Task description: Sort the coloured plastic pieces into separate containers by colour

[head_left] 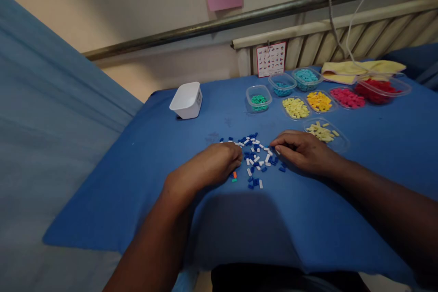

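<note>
Small blue and white plastic bricks (257,157) lie in a loose heap on the blue table cover (164,159). My left hand (222,159) is at the heap's left edge with its fingers curled down and closed; whatever they may hold is hidden. Just below those fingers are an orange brick (234,174) and a green brick (234,180). At the right edge of the heap, my right hand (301,148) rests with thumb and fingers drawn together among the pieces. A white bit shows by its thumb, but I cannot tell whether it is held.
A white tub (187,100) stands at the back left. Clear containers hold green (259,100), blue, yellow (296,107), orange, pink and red pieces (378,90) toward the right. Pale yellow pieces (321,131) sit beyond my right hand. A yellow cloth (362,69) lies by the radiator.
</note>
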`<state>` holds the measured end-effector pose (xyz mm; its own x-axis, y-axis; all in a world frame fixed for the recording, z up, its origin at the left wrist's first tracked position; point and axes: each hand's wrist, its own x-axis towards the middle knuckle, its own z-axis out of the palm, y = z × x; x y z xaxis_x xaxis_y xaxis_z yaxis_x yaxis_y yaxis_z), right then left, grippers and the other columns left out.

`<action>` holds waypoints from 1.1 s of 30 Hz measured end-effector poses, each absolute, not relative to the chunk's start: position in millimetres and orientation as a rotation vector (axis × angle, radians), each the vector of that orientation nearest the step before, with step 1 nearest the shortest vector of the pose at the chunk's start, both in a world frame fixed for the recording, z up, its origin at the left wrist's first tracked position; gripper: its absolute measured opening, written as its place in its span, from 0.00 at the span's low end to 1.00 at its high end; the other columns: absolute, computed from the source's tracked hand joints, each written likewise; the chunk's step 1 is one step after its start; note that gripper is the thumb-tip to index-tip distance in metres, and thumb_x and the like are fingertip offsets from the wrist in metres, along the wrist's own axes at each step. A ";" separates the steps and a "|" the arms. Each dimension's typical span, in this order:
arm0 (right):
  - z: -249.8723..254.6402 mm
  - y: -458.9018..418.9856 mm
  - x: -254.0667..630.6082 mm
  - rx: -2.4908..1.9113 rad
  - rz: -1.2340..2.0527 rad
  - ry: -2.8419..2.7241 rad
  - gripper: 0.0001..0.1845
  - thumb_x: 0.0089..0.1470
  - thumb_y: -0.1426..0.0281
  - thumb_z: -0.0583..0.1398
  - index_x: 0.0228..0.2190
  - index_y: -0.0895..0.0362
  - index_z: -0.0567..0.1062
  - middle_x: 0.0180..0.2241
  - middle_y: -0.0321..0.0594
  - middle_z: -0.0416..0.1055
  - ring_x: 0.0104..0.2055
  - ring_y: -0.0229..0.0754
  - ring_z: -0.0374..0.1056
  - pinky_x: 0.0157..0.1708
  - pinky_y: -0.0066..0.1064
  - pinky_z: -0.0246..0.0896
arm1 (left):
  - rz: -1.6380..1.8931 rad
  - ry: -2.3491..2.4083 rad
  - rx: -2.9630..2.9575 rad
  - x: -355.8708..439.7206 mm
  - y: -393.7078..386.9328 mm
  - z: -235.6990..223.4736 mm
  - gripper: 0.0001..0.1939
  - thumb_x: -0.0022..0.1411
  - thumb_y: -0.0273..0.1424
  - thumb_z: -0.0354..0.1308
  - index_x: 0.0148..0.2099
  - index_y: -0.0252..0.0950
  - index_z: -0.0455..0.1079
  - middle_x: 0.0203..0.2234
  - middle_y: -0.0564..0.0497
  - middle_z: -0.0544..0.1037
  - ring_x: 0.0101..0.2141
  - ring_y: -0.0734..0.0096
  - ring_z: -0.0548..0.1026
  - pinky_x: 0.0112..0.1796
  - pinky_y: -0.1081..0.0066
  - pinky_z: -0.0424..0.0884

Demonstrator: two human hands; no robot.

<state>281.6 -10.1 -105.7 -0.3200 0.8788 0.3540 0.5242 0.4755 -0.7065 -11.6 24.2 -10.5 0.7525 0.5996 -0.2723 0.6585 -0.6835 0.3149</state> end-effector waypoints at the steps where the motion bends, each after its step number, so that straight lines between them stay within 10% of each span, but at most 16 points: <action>1: -106.3 -10.1 282.0 -1.160 0.614 -1.995 0.10 0.67 0.69 0.61 0.41 0.50 0.85 0.41 0.40 0.84 0.41 0.45 0.79 0.42 0.37 0.72 | -0.198 0.928 2.558 -12.4 24.3 -11.8 0.10 0.77 0.28 0.53 0.41 0.36 0.73 0.38 0.49 0.79 0.36 0.67 0.75 0.39 0.67 0.67; 33: -112.2 -7.5 282.4 -1.167 0.648 -1.965 0.10 0.66 0.68 0.62 0.42 0.49 0.85 0.41 0.39 0.84 0.41 0.47 0.80 0.43 0.40 0.74 | -0.370 1.098 2.588 -21.4 -20.5 -20.1 0.10 0.75 0.26 0.48 0.43 0.37 0.71 0.41 0.43 0.78 0.33 0.65 0.72 0.38 0.63 0.70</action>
